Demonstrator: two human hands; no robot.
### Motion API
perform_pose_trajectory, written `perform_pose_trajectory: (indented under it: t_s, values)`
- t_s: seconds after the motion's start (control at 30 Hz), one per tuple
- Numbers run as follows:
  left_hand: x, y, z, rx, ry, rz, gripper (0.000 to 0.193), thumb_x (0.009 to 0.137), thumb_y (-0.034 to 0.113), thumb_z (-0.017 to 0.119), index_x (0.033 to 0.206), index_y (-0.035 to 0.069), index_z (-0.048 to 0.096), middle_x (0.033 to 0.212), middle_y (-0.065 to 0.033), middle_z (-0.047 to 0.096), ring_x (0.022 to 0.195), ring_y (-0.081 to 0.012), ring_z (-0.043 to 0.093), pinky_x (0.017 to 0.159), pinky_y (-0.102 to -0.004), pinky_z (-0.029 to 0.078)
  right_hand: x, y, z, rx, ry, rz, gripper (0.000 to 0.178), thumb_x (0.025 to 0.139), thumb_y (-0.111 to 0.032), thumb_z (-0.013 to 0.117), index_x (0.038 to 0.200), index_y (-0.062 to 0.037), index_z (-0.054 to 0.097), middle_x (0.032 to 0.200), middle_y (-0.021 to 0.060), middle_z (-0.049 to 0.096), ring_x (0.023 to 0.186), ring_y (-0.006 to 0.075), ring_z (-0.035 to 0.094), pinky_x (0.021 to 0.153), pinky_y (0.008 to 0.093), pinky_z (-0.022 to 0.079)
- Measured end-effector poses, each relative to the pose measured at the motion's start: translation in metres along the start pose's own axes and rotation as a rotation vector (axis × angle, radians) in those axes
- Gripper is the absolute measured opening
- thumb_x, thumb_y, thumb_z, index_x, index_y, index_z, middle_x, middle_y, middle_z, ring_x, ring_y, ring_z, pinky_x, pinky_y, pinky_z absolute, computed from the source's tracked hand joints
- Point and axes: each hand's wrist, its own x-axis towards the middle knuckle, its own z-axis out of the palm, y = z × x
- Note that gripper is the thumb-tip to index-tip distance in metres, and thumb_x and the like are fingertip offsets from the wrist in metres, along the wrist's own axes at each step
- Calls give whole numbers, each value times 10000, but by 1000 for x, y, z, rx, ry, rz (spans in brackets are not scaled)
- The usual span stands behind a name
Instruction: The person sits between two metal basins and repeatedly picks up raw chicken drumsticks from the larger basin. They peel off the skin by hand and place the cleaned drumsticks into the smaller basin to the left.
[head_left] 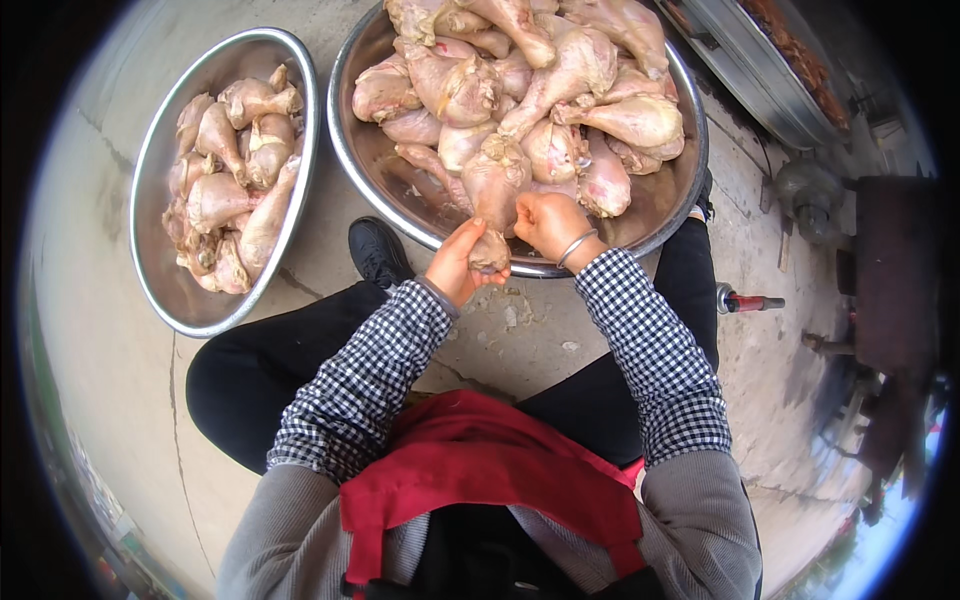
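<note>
My left hand grips the knobby end of a raw chicken drumstick, whose thick end points away from me. Close against the drumstick's right side, my right hand is closed with the fingers pinched together; whatever is between them is hidden. Both hands are at the near rim of a large metal basin. Inside it lies a heap of raw chicken drumsticks, pale and pinkish, piled toward the far side.
A smaller metal basin with several drumsticks stands on the concrete floor to the left. At the far right is a long metal tray with reddish-brown contents. A red-and-black handled object lies beside my right leg.
</note>
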Motion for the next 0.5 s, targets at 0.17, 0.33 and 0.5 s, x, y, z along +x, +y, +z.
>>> perform_pose_trajectory:
  t_s: [0.17,0.33,0.5]
  values:
    - [-1,-1,-2,-7,7,6,404,1001,402,403,1130,37,519,877,-118,638,700,-219,624,587,-302,529,-2,6,-6,1009,-187,390,84,809,41,601,772,-29,571,867,67,646,734,136,626,608,259,510]
    - [1,-1,-1,7,-14,4,438,1006,423,380,1135,32,528,886,-113,639,701,-206,622,587,-299,527,-4,7,3,1150,-127,430,73,868,-46,588,802,-13,590,757,40,619,626,102,585,552,220,491]
    - [0,-1,0,15,14,3,490,1007,468,349,1124,33,541,881,-102,642,690,-194,622,587,-299,530,-3,-19,-1,798,-293,448,116,858,-123,647,832,-10,640,704,27,628,592,77,583,522,210,484]
